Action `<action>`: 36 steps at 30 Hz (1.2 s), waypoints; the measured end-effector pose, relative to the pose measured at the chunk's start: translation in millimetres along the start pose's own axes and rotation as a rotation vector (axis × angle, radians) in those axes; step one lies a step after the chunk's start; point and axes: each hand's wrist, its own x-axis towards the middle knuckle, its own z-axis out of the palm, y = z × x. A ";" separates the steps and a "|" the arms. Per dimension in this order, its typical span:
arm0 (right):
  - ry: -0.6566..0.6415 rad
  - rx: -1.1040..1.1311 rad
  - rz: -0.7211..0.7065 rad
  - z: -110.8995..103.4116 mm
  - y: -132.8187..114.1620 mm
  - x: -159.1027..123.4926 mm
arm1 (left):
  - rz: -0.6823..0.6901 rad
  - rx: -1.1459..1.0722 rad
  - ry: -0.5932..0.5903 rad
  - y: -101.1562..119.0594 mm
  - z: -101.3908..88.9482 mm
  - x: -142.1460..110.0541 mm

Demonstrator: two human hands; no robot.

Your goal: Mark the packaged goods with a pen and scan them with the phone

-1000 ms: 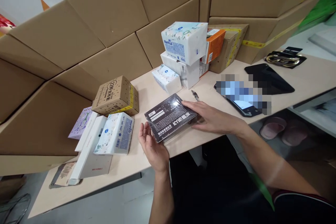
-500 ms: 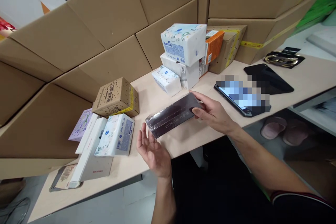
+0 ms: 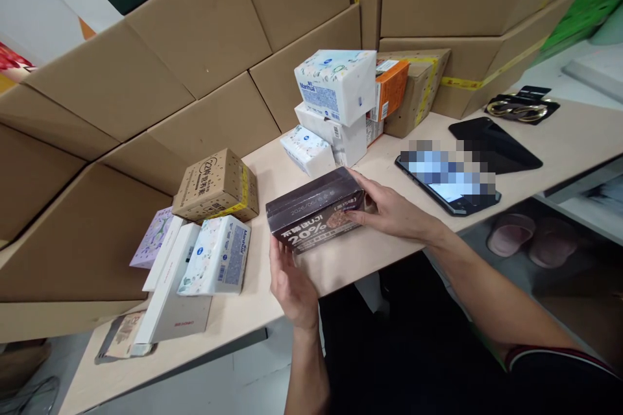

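A dark brown packaged food box with a glossy wrap is held above the table between my two hands. Its printed side, bearing a large "20%" and a round food picture, faces me upside down; a date is stamped on the upper face. My right hand grips the right end, thumb on the front and fingers behind. Against the left end and underside rests my left hand, its fingertips partly hidden by the box. Behind the box are a small tissue pack and a white box with a larger tissue pack on top.
On the left stand a brown carton, a tissue pack, white flat boxes and a purple pack. A phone and a black flat item lie to the right. Large cardboard panels line the table's back.
The brown box has been turned so its printed side shows toward me. My left hand has moved from open beside the box to holding its left end.
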 end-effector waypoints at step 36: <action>0.414 0.093 0.289 -22.8 5.6 4.9 | 0.749 0.995 -0.345 -0.7 3.2 -3.9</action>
